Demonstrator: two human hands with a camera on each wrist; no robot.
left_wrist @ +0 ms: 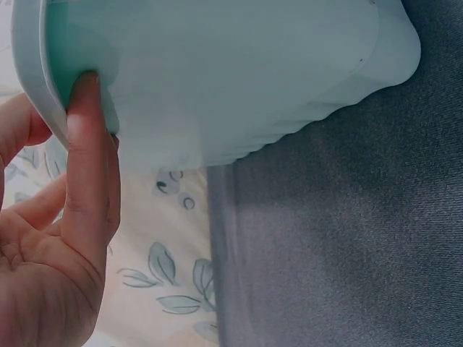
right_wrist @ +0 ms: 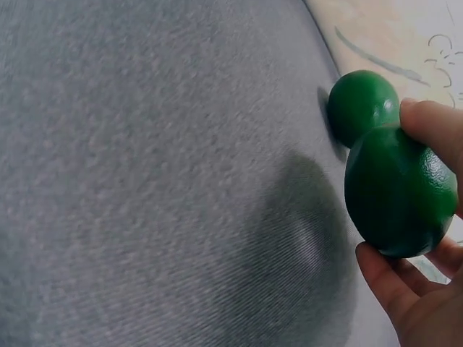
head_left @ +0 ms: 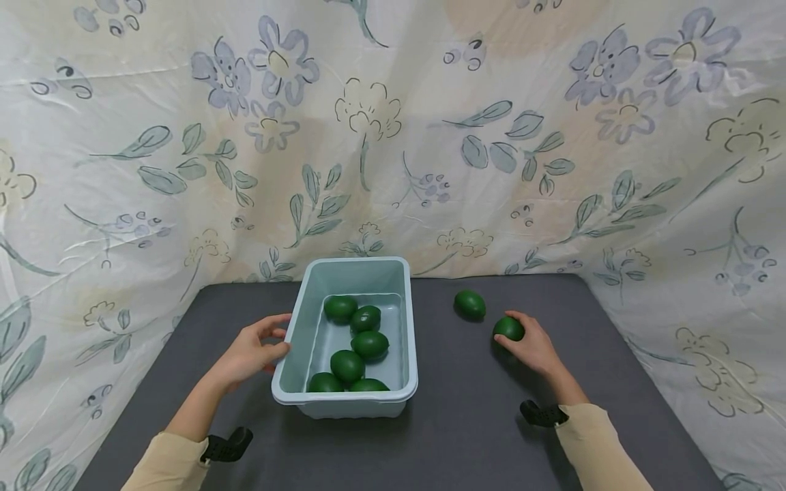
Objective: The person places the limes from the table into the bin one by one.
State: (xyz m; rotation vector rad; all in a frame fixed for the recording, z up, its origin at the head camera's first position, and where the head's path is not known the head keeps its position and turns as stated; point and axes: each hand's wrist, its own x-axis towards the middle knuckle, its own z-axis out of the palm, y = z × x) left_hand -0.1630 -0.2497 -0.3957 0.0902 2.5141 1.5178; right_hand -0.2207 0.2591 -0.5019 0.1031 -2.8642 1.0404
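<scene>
My right hand (head_left: 533, 344) pinches a dark green lime (right_wrist: 398, 191) between thumb and fingertips, and its shadow falls on the cloth beside it in the right wrist view. Just behind it, a second lime (head_left: 469, 305) lies on the table. At the left side of a pale blue-green plastic bin (head_left: 350, 408), my left hand (head_left: 248, 353) touches the rim. In the left wrist view its fairly straight fingers (left_wrist: 87, 159) lie against the outer wall below the rim. Several limes (head_left: 370, 346) rest on the bin's floor; the front wall partly hides the nearest ones.
The bin stands on a dark grey cloth-covered table (head_left: 457, 423), left of centre. A flowered curtain (head_left: 393, 136) hangs along the table's back edge and down both sides. Each wrist wears a black strap (head_left: 227, 447) with a camera mount.
</scene>
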